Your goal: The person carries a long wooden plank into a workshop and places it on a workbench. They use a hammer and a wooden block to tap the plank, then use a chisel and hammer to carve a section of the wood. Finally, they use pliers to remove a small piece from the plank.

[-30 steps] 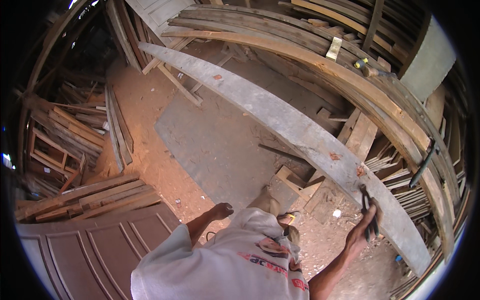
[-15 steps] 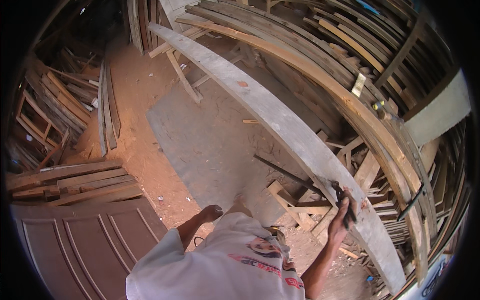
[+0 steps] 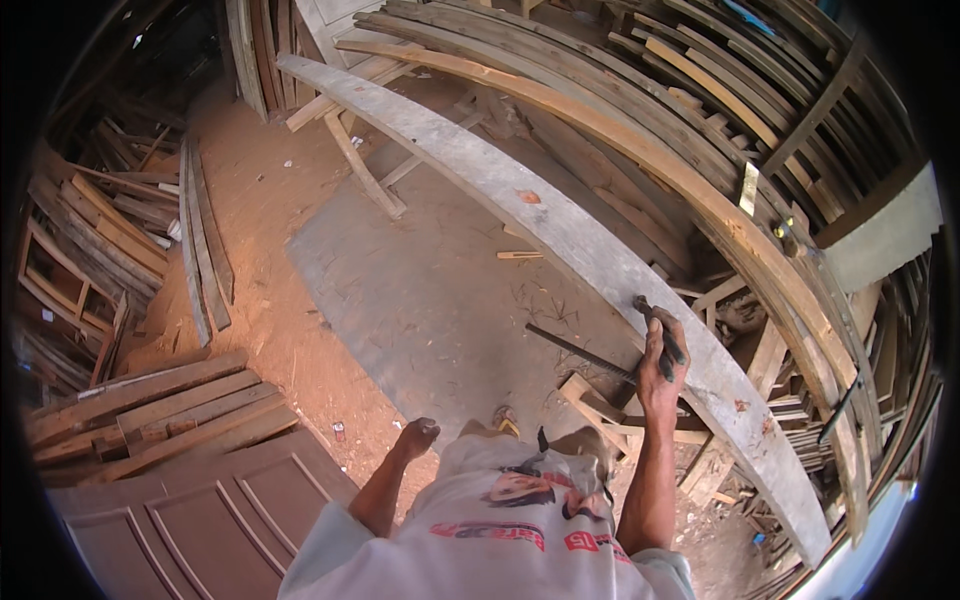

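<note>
A long grey plank [image 3: 590,245] runs diagonally from far left to near right, with reddish-brown marks on its face. My right hand [image 3: 662,365] is closed around what looks like a pair of pincers [image 3: 641,303] with dark handles, over the plank's near half. The tool's head points away from me, above the wood. Low beside my body, my left hand [image 3: 418,437] is curled closed; whether anything is inside it is hidden. A dark narrow bar [image 3: 575,350] juts out from the plank's left edge, near my right wrist.
Wooden trestles [image 3: 360,165] stand beneath the plank. Stacked boards [image 3: 720,210] fill the right side, with a dark clamp-like tool [image 3: 840,405] on one. Brown panelled door [image 3: 200,510] and thick timbers [image 3: 160,410] lie at near left. A grey sheet [image 3: 400,290] covers part of the dirt floor.
My right hand has moved farther along the plank with the tool, away from its near end. My left hand has stayed low and closed. The view has shifted slightly.
</note>
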Demonstrator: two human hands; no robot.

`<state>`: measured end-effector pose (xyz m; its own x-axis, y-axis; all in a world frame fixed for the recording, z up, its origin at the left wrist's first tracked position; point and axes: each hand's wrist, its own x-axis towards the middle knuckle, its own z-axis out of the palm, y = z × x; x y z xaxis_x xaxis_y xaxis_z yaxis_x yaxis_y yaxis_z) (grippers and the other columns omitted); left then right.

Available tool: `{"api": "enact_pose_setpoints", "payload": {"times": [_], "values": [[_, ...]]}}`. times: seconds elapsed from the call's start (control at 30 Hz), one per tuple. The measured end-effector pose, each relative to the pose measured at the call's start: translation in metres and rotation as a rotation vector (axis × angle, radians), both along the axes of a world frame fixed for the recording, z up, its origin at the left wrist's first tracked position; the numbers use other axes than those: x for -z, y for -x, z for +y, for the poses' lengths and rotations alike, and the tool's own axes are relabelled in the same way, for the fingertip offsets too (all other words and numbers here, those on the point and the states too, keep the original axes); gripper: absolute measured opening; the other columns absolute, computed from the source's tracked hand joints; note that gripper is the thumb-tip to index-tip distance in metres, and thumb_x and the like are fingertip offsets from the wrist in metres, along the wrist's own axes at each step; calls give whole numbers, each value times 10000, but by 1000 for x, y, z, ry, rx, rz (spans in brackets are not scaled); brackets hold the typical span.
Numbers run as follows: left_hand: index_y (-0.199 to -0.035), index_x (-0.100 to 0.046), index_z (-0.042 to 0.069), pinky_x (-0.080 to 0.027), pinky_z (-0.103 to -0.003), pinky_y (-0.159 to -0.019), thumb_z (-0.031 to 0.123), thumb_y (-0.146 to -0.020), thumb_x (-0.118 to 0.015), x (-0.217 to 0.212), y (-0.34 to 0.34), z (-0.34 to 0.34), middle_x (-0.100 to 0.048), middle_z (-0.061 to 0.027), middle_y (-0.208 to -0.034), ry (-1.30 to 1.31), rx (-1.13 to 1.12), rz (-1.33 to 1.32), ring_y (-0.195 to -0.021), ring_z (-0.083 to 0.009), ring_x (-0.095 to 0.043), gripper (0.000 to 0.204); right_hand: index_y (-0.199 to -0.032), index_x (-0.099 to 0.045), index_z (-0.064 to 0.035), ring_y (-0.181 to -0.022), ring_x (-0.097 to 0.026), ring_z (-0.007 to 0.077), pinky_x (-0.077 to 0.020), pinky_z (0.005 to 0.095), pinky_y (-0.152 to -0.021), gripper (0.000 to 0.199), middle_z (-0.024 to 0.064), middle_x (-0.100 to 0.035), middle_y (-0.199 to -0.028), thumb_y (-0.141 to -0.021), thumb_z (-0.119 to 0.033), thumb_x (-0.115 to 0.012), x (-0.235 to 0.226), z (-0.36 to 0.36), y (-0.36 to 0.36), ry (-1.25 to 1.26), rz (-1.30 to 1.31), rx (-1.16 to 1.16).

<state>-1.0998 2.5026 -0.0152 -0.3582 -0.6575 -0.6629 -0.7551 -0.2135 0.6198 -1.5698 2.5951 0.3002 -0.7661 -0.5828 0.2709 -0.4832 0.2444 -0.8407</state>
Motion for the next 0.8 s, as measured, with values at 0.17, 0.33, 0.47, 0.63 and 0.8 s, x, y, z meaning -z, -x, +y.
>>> {"api": "enact_pose_setpoints", "payload": {"times": [0.17,0.33,0.47,0.63,0.8], "values": [[-1330,-604,-16,-555,-367,-869,319,-960,-687,-8,12,2,-756,-196,-1056,-52,-134,89,-983,-272,-728,506,-1196,-663,-1,-1045,-645,241,-494,363,-950,314,134,-694,-1115,-1068,-270,-561,1,-13,-7,25,37,0],[-1233,-670,-8,-550,-363,-862,260,-887,-744,22,-5,30,-758,-199,-1049,75,78,121,-978,-276,-725,444,-1199,-648,20,-1016,-652,225,-540,373,-898,361,144,-682,-1088,-1075,-303,-546,-11,4,7,176,-133,131],[-1136,-714,-15,-548,-384,-880,289,-832,-772,22,-6,41,-758,-194,-1076,6,-28,188,-1027,-266,-716,433,-1102,-669,2,-878,-616,160,-479,330,-748,387,105,-687,-974,-1065,-368,-563,-23,-2,30,-40,-151,80],[-1142,-711,-8,-557,-378,-830,349,-898,-739,48,-9,2,-765,-164,-1014,12,-46,-59,-937,-245,-728,434,-1065,-650,6,-888,-614,180,-502,321,-826,297,101,-678,-977,-1061,-284,-589,-35,-51,38,40,-170,-27],[-1225,-661,-14,-566,-348,-727,336,-965,-688,26,33,-48,-762,-124,-928,-64,-262,-5,-799,-198,-726,437,-1050,-654,-3,-938,-633,222,-486,357,-883,251,141,-694,-1031,-1057,-242,-578,-36,-90,47,-5,-198,-171]]}}
